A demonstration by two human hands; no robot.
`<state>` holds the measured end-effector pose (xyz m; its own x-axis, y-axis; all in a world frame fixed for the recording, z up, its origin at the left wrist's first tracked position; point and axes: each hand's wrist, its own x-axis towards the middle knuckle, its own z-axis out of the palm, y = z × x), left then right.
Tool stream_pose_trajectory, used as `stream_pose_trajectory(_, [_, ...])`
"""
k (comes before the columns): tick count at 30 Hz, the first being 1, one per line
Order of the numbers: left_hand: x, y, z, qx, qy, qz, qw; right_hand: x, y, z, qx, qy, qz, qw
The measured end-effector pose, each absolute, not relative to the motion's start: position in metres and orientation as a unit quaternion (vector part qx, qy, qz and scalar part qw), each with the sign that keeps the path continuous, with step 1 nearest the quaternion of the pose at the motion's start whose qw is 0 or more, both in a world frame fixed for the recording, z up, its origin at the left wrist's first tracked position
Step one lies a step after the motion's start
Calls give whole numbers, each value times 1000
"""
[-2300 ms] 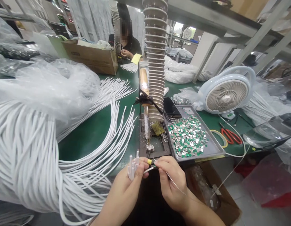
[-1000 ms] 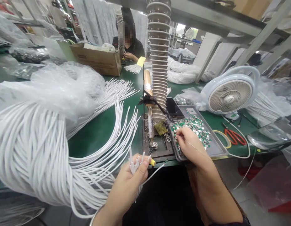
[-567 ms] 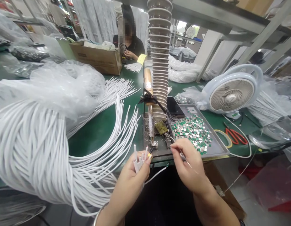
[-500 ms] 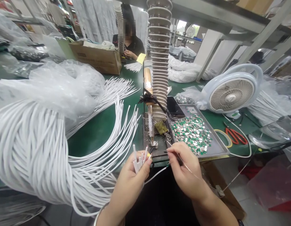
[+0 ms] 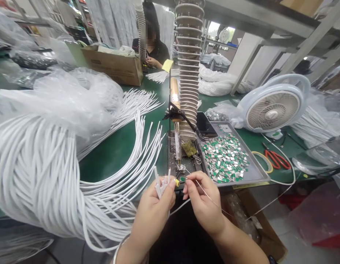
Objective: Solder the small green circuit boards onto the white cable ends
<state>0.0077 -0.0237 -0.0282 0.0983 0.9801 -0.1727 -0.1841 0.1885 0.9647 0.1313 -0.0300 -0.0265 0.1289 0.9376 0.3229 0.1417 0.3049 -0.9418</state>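
L hand (image 5: 152,216) clenched round a bunch of white cables (image 5: 162,187), lower center of frame. Cut ends point up, long axis near vertical w/ a slight lean, and the cable tails drop out of the fist toward the bottom of frame. A small yellow bit (image 5: 176,182) sits at the L fingertips. R hand (image 5: 205,203) is just beside it, thumb & index pinched on a thin wire (image 5: 207,194) running diagonally, its tip up-left near a small green tab (image 5: 182,179).

Just above the hands: soldering iron (image 5: 175,106) held upright, tip down, near a solder blob (image 5: 181,168) on a dark metal plate (image 5: 174,154). Right of that, metal tray (image 5: 264,176) w/ a heap of green-silver tabs (image 5: 225,157), phone (image 5: 204,123) at its far end. Left side: big cable coil (image 5: 29,176) on green mat (image 5: 112,157), clear plastic bag (image 5: 70,99) over it. Upper center, co-worker (image 5: 154,51) behind cardboard box (image 5: 112,66). Right: fan (image 5: 273,112), red scissors (image 5: 277,160).
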Motion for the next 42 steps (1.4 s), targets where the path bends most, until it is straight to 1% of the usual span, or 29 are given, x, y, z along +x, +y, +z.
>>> stream_pose_trajectory(9, [12, -21, -15, 350, 450, 502, 651, 126, -27, -25, -481, -549, 347, 589])
stream_pose_trajectory(19, [12, -22, -14, 338, 441, 495, 668, 125, -28, -25, -484, -547, 351, 586])
stream_pose_trajectory(26, [13, -23, -13, 328, 442, 494, 674, 123, -29, -28, -476, -535, 359, 598])
stream_pose_trajectory(42, [12, -26, -5, 306, 460, 484, 679, 121, -29, -33, -479, -529, 375, 592])
